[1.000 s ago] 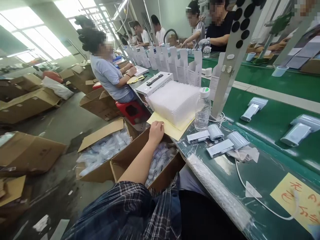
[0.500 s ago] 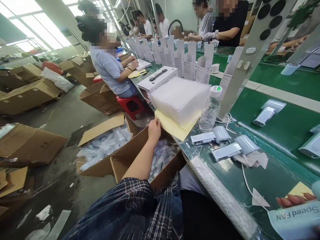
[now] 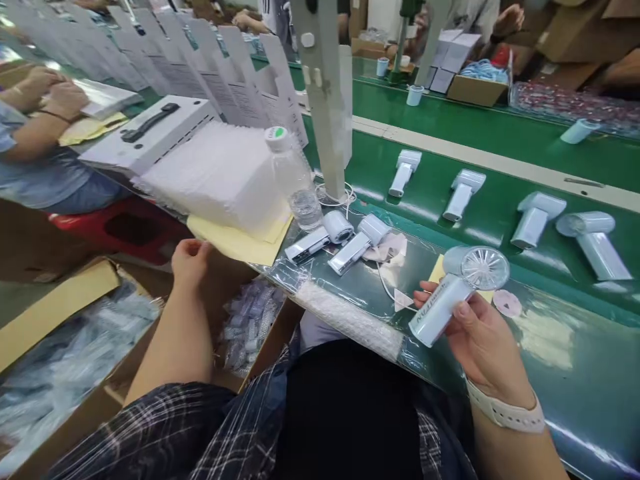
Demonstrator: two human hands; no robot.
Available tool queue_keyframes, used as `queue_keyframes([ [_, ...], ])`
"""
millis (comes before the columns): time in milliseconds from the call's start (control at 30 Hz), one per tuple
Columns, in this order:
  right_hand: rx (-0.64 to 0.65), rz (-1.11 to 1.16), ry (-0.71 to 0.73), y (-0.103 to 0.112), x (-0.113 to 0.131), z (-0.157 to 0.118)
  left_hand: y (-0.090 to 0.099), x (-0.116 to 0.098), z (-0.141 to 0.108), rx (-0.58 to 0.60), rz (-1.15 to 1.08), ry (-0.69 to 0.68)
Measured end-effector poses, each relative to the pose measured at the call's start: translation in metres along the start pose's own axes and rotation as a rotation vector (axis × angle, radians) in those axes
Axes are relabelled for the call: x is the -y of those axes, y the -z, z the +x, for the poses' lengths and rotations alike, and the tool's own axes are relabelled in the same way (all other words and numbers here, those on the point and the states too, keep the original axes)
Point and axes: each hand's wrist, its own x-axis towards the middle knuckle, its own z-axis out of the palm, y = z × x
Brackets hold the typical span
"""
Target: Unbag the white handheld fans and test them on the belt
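My right hand point(image 3: 480, 337) is closed around the pale blue handle of a handheld fan point(image 3: 433, 313). The fan's round, clear-fronted head tilts up to the right, and dark lettering runs along the handle. My left hand point(image 3: 191, 260) is pinched together beside the corner of a yellow sheet point(image 3: 240, 241); what its fingers hold, if anything, is hidden. On that sheet rests a tall stack of white bubble-wrap bags point(image 3: 215, 170). Two more handheld fans, one of them this fan point(image 3: 353, 247), lie on the bench between my hands, near a crumpled cloth point(image 3: 393, 248).
A clear bottle point(image 3: 300, 180) stands by a metal post point(image 3: 327, 113). Several fans lie on the green conveyor point(image 3: 495, 233). Below my left arm are a carton of wrapped pieces point(image 3: 253, 327) and another carton point(image 3: 95, 387). A co-worker's hands point(image 3: 60, 97) are at the far left.
My view has swung right and down. The fan in my right hand has come fully into sight, raised above the bench. My left hand stays pinched near the yellow sheet.
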Motion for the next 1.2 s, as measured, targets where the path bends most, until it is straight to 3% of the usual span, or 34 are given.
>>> queue_keyframes([
  [100,-0.010,0.040,-0.007,0.001,0.000,-0.004,0.013,-0.025,0.004,-0.213,0.050,0.034],
  [167,-0.002,0.055,0.002,-0.002,0.000,-0.006,0.013,-0.064,-0.006,-0.310,-0.046,-0.078],
  [200,0.003,0.061,0.010,-0.004,0.000,-0.007,0.009,-0.090,-0.018,-0.376,-0.225,-0.223],
  [233,0.007,0.067,0.017,-0.006,-0.001,-0.007,0.002,-0.118,-0.034,-0.296,-0.432,-0.347],
  [267,0.012,0.072,0.026,-0.009,-0.002,-0.008,-0.008,-0.149,-0.055,-0.241,-0.498,-0.418],
  [300,0.017,0.073,0.034,-0.013,-0.004,-0.008,-0.019,-0.179,-0.079,-0.108,-0.547,-0.468],
  [333,0.023,0.070,0.043,-0.016,-0.006,-0.008,-0.032,-0.208,-0.105,0.236,-0.644,-0.475],
  [367,0.026,0.064,0.051,-0.019,-0.008,-0.008,-0.045,-0.233,-0.130,0.420,-0.655,-0.520],
  [433,0.017,0.056,0.064,-0.023,-0.013,-0.009,-0.069,-0.269,-0.175,0.731,-0.722,-0.517],
  [500,-0.003,0.058,0.073,-0.025,-0.017,-0.009,-0.087,-0.287,-0.204,0.914,-0.801,-0.435],
  [600,-0.074,0.052,0.074,-0.026,-0.021,-0.010,-0.105,-0.288,-0.219,0.995,-0.755,-0.433],
  [667,-0.146,0.042,0.032,-0.024,-0.023,-0.012,-0.112,-0.280,-0.212,1.007,-0.633,-0.479],
  [733,-0.180,0.034,-0.060,-0.019,-0.024,-0.014,-0.111,-0.267,-0.192,0.932,-0.498,-0.506],
  [800,-0.190,0.021,-0.145,-0.010,-0.027,-0.015,-0.099,-0.249,-0.157,0.681,-0.377,-0.510],
  [933,-0.219,0.010,-0.172,0.012,-0.036,-0.004,-0.048,-0.208,-0.070,-0.079,-0.048,-0.473],
  [967,-0.208,0.015,-0.187,0.016,-0.039,0.000,-0.035,-0.199,-0.051,-0.184,0.094,-0.457],
  [1000,-0.190,0.019,-0.210,0.019,-0.042,0.003,-0.026,-0.191,-0.036,-0.219,0.226,-0.430],
  [1067,-0.146,0.024,-0.253,0.025,-0.047,0.007,-0.015,-0.178,-0.017,-0.178,0.427,-0.377],
  [1200,-0.044,0.083,-0.268,0.028,-0.051,0.005,-0.012,-0.166,-0.006,-0.114,0.520,-0.342],
])
